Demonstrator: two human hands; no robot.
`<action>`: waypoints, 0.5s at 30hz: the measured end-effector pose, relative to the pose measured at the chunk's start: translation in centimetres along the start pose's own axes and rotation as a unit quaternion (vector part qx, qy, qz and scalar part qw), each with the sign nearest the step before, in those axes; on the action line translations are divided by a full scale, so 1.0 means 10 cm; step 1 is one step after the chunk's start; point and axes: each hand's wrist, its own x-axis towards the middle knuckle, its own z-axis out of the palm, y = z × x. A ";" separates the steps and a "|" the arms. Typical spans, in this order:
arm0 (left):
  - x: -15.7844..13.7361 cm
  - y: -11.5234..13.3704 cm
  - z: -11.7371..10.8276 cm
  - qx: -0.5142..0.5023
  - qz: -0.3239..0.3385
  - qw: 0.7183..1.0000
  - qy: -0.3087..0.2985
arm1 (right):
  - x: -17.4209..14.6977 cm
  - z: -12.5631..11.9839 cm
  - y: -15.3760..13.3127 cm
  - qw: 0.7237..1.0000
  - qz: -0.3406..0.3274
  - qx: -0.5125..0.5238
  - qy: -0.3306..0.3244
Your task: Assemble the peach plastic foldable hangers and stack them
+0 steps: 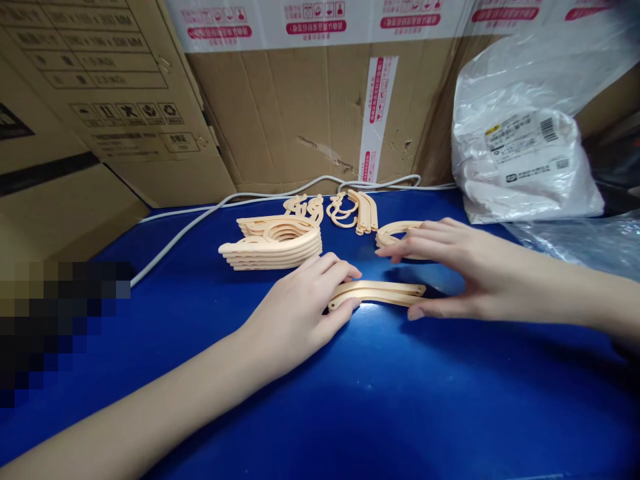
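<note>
your left hand (300,300) and right hand (450,267) pinch the ends of a smooth, curved peach plastic strip (375,293) lying on the glossy blue table (350,400). a stack of like pieces (275,243) sits far left; a crinkled white plastic bag (520,167) far right, contents hidden.

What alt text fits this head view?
Both hands grip a curved peach plastic strip on a blue table, the left hand at one end, the right hand at the other. Similar pieces are stacked behind, before cardboard boxes.
</note>
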 end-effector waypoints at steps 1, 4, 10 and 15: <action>0.00 0.00 0.00 -0.005 -0.003 1.000 0.000 | 0.00 0.04 -0.03 1.000 -0.008 0.001 -0.007; 0.01 -0.02 0.00 -0.022 -0.007 1.000 -0.003 | 0.00 0.14 -0.05 1.000 -0.005 0.005 -0.014; 0.02 -0.02 0.00 -0.032 -0.010 0.999 -0.001 | 0.02 0.21 -0.05 1.000 -0.006 0.003 -0.004; 0.03 -0.03 0.01 -0.035 -0.009 0.999 -0.006 | 0.04 0.24 -0.08 1.000 -0.002 0.009 -0.010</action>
